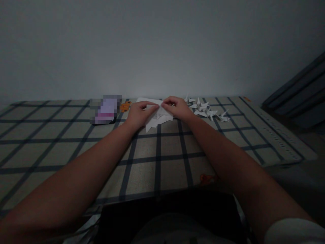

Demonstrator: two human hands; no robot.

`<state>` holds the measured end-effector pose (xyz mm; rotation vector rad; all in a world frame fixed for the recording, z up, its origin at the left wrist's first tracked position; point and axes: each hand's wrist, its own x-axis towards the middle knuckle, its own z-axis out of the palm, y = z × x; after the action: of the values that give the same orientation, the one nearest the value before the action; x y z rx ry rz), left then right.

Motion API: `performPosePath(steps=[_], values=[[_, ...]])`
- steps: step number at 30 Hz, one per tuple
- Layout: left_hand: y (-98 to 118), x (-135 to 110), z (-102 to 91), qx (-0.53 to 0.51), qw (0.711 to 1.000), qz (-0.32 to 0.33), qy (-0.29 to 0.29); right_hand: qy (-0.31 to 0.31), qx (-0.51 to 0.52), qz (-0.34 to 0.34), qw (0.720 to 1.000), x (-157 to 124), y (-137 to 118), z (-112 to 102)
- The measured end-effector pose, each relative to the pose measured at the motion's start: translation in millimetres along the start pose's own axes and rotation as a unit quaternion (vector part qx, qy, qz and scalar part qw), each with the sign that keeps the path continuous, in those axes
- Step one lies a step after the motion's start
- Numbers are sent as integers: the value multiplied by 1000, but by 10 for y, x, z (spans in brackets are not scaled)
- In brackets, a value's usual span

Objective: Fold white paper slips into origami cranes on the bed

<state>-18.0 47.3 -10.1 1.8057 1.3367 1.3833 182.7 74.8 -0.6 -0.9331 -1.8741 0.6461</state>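
Note:
Both my hands meet over several white sheets of paper (162, 120) lying near the far edge of the table. My left hand (139, 113) pinches a small piece of white paper (160, 109) between thumb and fingertips. From the other side, my right hand (177, 106) grips the same piece, its fingertips almost touching those of the left. The fold of the piece is mostly hidden by my fingers. Right of my right hand lies a group of folded white paper cranes (203, 107), with pointed wings and necks.
A phone (106, 110) with a lit, blurred screen stands left of my hands. The checked tablecloth (142, 152) has orange printed figures and lettering at its right edge. A pale wall (162, 47) rises behind the table, and dark folded fabric (299, 91) hangs at the right.

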Motion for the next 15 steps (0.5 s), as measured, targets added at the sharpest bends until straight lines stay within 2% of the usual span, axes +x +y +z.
performPosePath(steps=[3, 8, 11, 15], values=[[25, -24, 9, 27, 999, 30, -18, -18, -5, -14, 1000, -12, -9, 8], [37, -31, 13, 35, 999, 23, -1, -27, -12, -39, 999, -19, -26, 14], [48, -29, 2, 21, 999, 22, 14, -5, -20, -49, 999, -11, -36, 10], [75, -25, -24, 11, 998, 25, 63, 36, -24, -16, 999, 20, 30, -21]])
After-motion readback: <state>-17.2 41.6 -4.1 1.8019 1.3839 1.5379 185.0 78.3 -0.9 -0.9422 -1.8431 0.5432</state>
